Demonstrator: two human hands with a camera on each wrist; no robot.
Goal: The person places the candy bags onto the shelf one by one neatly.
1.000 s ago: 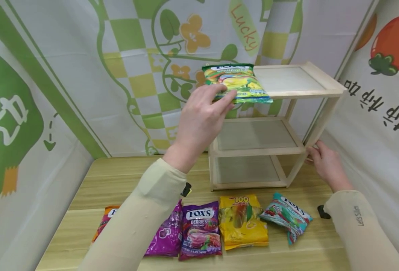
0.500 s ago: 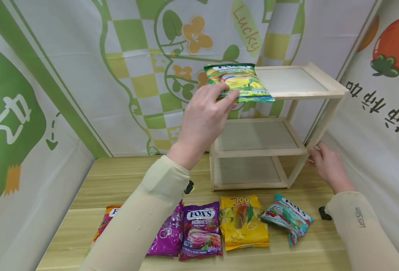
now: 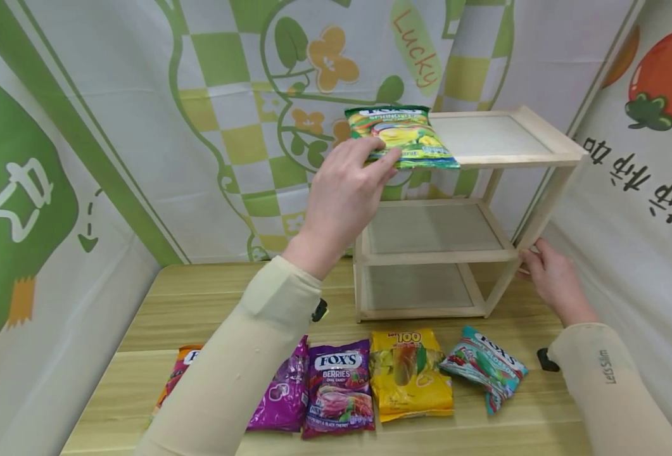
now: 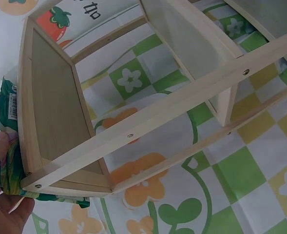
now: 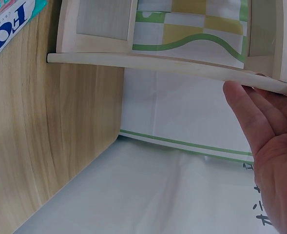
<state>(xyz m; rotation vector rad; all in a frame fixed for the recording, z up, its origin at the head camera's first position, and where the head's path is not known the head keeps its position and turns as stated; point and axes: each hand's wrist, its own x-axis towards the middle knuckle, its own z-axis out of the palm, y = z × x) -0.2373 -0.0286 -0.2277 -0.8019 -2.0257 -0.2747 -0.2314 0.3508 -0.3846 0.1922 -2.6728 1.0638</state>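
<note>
In the head view, my left hand [image 3: 347, 190] holds a green bag of FOX'S candy [image 3: 410, 136] by its near left part, at the left end of the top tier of a wooden shelf rack [image 3: 501, 158]. The left wrist view shows thumb and fingers at the edge of this candy bag [image 4: 9, 161], which lies against the outer side of the top board. Lower down, my right hand [image 3: 558, 278] grips the rack's front right post. From the right wrist, the fingers [image 5: 250, 112] of that hand reach along the post; its thumb is mostly cut off.
On the wooden table [image 3: 199, 304] lies a row of candy bags: an orange one [image 3: 178, 373] partly behind my left sleeve, a magenta one [image 3: 284, 392], a purple one [image 3: 338, 389], a yellow one [image 3: 410, 380] and a teal one [image 3: 484, 367]. Printed cloth walls surround the table.
The head view has shifted slightly. My left hand and the green candy bag stay almost in place, with the bag's near edge settling a little. My right hand keeps its place on the post.
</note>
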